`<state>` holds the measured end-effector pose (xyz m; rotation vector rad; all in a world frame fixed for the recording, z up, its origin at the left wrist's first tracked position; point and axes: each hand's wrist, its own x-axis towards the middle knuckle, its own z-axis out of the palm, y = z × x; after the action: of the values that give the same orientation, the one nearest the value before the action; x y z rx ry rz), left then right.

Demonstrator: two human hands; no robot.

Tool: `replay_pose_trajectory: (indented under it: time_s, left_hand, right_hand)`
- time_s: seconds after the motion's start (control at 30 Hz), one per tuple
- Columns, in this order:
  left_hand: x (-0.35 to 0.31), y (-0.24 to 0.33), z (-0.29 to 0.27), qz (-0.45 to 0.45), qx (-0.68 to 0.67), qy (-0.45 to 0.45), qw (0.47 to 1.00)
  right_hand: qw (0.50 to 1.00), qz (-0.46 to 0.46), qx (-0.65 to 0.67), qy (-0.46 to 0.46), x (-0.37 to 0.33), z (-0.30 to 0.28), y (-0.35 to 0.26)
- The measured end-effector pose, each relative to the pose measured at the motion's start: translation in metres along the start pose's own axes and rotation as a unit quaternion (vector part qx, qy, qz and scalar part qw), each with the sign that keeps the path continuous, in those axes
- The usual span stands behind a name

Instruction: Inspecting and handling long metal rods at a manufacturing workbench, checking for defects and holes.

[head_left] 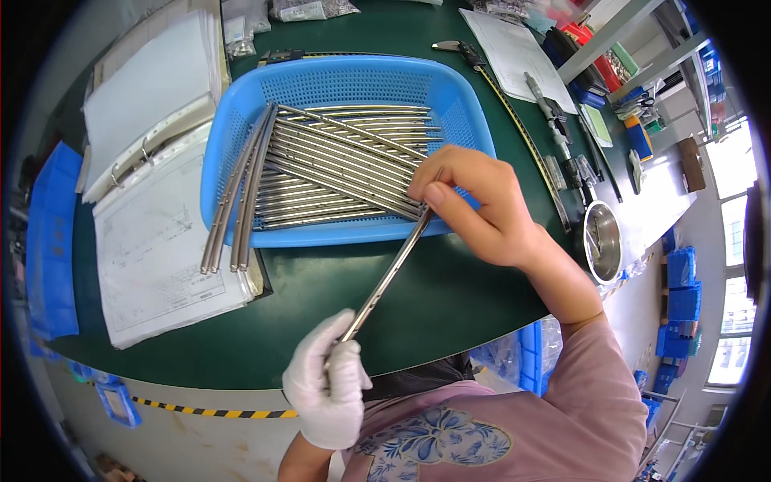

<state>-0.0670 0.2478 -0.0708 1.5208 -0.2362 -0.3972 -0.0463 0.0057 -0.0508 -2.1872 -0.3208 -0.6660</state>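
A thin metal rod (389, 274) with small holes along it runs slantwise between my two hands in front of the basket. My left hand (328, 381), in a white glove, is closed round its lower end. Bare, my right hand (480, 206) pinches the upper end between thumb and fingers, over the basket's near right corner. Behind it, the blue plastic basket (345, 234) holds many similar metal rods (345, 165), stacked lengthwise and some crosswise. Several rods (241, 197) lean over the basket's left front rim, with their ends sticking out.
An open ring binder (161, 249) with drawings lies left of the basket. To the right are a caliper (514, 120), a micrometer (550, 108), papers (514, 56) and a round steel bowl (602, 241). Plastic bags (313, 10) lie at the back of the green table (337, 297).
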Motion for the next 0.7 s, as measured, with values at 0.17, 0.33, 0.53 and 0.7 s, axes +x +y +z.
replay_pose_trajectory:
  time_s: [0.17,0.33,0.53,0.7]
  left_hand:
    - [0.027,-0.024,0.000,0.067,-0.295,-0.011,0.953]
    - [0.055,-0.011,0.023,-0.016,-0.278,-0.134,0.951]
    - [0.056,-0.024,0.018,0.061,-0.248,-0.076,0.964]
    - [0.054,-0.024,0.015,0.127,-0.139,-0.122,0.974]
  right_hand:
    - [0.995,0.073,0.000,-0.073,-0.002,0.003,-0.008]
    - [0.990,0.105,0.046,-0.080,-0.003,0.001,-0.005]
    - [0.994,-0.014,0.100,-0.038,-0.002,0.003,0.004]
    - [0.996,-0.011,0.084,-0.035,0.001,0.006,0.004]
